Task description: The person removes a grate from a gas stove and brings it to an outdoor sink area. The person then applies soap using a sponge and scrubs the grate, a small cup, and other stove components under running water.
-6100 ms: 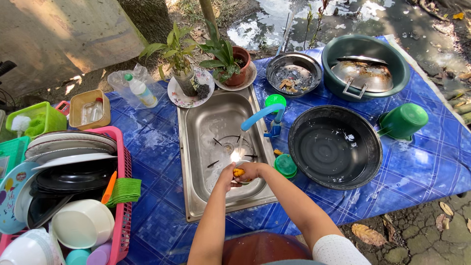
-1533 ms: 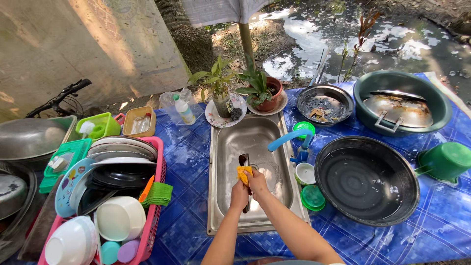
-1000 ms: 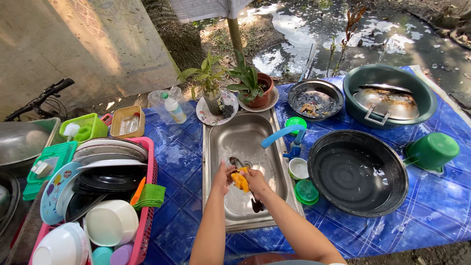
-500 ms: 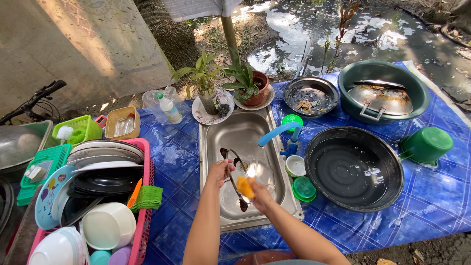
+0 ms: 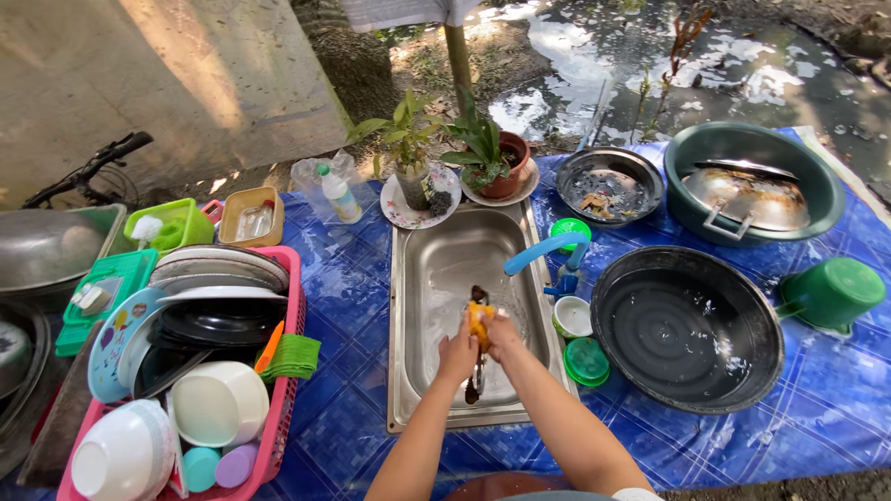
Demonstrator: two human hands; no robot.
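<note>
Both my hands work over the steel sink (image 5: 401, 371). My left hand (image 5: 456, 358) grips a pair of metal tongs (image 5: 477, 376) with dark tips, held lengthwise above the basin. My right hand (image 5: 502, 336) presses a yellow sponge (image 5: 479, 318) against the upper part of the tongs. A blue tap spout (image 5: 543, 251) reaches over the sink just beyond my hands. The sink basin under them is wet and soapy.
A pink rack (image 5: 281, 399) of plates and bowls stands on the left. On the right are a black basin (image 5: 687, 325), a green basin (image 5: 756, 148) holding a steel lid, a green dipper (image 5: 832, 292), a small white cup (image 5: 574, 317) and a green lid (image 5: 587, 360). Potted plants (image 5: 492, 162) and a soap bottle (image 5: 340, 195) stand behind the sink.
The tongs have turned from a slant to nearly lengthwise. My right hand has slid the sponge up along them, and both hands have come closer together.
</note>
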